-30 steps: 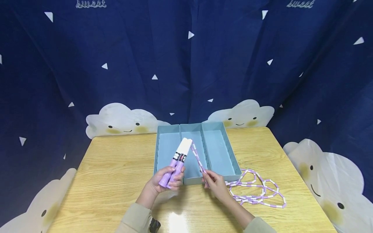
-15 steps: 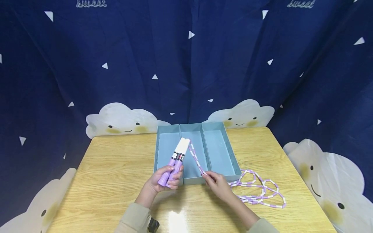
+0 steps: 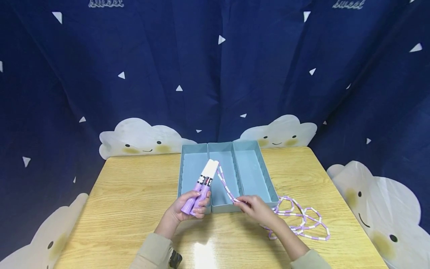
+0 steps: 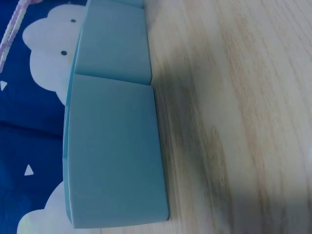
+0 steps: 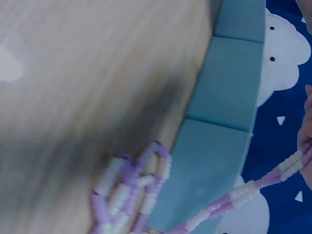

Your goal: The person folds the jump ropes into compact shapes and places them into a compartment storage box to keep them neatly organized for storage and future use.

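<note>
My left hand [image 3: 176,212] grips the two lilac-and-white handles [image 3: 205,179] of a jump rope side by side, their white ends pointing up and away. From those ends a doubled stretch of the purple-and-white beaded rope [image 3: 224,182] slants down to my right hand [image 3: 258,210], which pinches it between thumb and fingers. Loose loops of the same rope [image 3: 304,216] lie on the table to the right. In the right wrist view, the doubled rope [image 5: 234,197] runs from the fingers [image 5: 306,131] past the box. The left wrist view catches only a bit of rope [image 4: 10,34].
Behind the hands stands a pale blue box [image 3: 254,175] with three side-by-side compartments. The light wooden table [image 3: 134,209] extends on both sides. A dark blue curtain [image 3: 215,93] with cloud faces closes off the back and sides.
My right hand has slid along the rope, toward the right. The left hand, with the handles, has shifted slightly left.
</note>
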A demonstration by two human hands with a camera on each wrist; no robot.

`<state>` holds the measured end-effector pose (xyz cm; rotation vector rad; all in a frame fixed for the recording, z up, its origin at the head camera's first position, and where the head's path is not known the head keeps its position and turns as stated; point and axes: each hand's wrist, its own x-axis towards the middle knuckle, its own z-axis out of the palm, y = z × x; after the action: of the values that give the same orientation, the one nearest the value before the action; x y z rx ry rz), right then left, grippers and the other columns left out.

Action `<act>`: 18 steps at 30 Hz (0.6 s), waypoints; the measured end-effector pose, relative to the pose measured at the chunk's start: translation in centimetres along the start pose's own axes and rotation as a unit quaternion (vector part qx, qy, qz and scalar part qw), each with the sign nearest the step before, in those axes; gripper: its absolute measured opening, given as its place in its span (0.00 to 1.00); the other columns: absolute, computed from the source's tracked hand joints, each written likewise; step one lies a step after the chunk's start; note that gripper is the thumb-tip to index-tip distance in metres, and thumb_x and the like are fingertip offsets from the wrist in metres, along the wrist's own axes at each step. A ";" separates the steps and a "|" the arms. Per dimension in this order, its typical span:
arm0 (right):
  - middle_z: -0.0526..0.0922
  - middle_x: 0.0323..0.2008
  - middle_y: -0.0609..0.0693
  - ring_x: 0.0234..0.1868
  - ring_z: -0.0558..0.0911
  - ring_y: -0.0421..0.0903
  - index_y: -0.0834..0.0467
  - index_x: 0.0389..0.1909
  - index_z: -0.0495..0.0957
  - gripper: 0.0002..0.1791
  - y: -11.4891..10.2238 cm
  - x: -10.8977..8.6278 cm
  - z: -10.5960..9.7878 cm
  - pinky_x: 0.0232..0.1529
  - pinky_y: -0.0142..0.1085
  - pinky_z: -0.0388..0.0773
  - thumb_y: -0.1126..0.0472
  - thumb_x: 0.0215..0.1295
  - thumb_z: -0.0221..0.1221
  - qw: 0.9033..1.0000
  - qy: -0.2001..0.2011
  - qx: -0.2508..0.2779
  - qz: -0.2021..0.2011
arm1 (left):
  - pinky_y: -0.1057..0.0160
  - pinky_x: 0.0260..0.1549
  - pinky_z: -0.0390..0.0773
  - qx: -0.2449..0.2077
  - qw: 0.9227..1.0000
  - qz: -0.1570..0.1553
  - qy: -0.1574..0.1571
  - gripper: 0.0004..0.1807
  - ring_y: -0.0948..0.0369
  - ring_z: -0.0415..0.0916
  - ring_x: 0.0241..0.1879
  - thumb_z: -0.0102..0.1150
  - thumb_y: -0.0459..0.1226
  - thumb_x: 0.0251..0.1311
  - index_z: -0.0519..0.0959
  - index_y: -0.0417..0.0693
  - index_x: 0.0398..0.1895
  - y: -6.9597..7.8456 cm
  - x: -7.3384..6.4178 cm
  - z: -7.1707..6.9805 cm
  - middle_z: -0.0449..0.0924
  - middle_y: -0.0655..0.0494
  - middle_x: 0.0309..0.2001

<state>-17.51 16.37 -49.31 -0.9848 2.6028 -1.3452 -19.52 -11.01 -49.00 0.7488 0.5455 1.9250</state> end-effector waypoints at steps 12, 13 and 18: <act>0.72 0.15 0.45 0.17 0.64 0.28 0.56 0.30 0.78 0.08 -1.9 1.5 -2.4 0.16 0.24 0.66 0.61 0.65 0.52 0.994 -0.089 -0.038 -0.054 | 0.76 0.23 0.62 0.014 0.999 -0.039 0.030 0.10 0.66 0.50 0.19 0.34 0.41 0.65 0.63 0.51 0.45 0.2 0.1 0.6 0.64 0.63 0.27; 0.72 0.16 0.46 0.17 0.63 0.28 0.56 0.29 0.78 0.08 -2.0 1.6 -2.5 0.17 0.24 0.66 0.61 0.65 0.52 0.993 -0.093 -0.043 -0.060 | 0.76 0.23 0.62 0.020 0.998 -0.043 0.034 0.10 0.66 0.51 0.19 0.33 0.41 0.65 0.63 0.51 0.45 0.2 0.1 0.6 0.64 0.64 0.27; 0.70 0.16 0.41 0.17 0.63 0.27 0.56 0.29 0.78 0.08 -2.7 2.0 -3.1 0.18 0.23 0.66 0.61 0.65 0.53 0.989 -0.118 -0.058 -0.068 | 0.76 0.23 0.63 0.041 0.996 -0.060 0.050 0.10 0.68 0.53 0.19 0.33 0.41 0.65 0.63 0.50 0.44 0.2 0.2 0.8 0.63 0.63 0.26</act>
<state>-18.72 16.35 -44.84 -1.2740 2.4974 -1.0346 -19.17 -10.89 -48.29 0.6580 0.7182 1.8436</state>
